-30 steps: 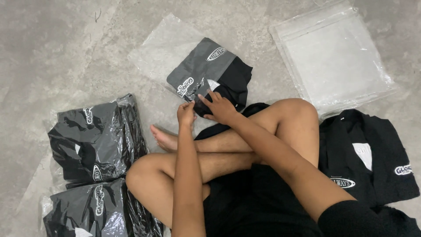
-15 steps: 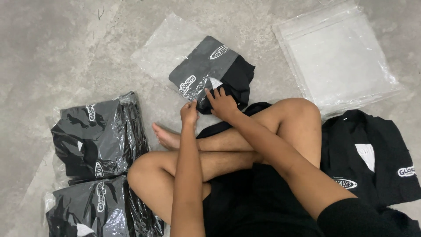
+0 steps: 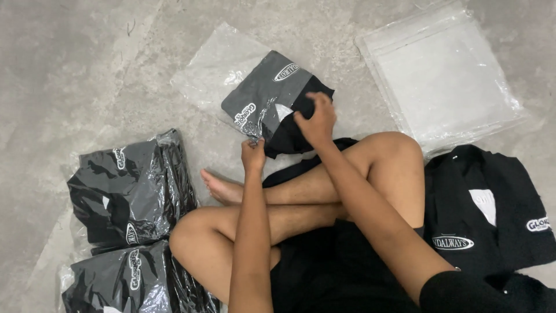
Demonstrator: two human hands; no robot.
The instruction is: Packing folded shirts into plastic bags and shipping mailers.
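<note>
Right hand point(image 3: 315, 122) grips folded black garment point(image 3: 272, 104), long axis diagonal.

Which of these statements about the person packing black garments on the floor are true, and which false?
1. The right hand presses on the folded black garment. True.
2. That garment lies wholly outside the clear plastic bag. False: it is partly inside the bag.
3. Bagged black garments lie on the person's left. True.
4. The stack of empty clear bags lies on the person's left. False: it lies to the right.
5. The left hand grips the bag's edge. True.
</note>
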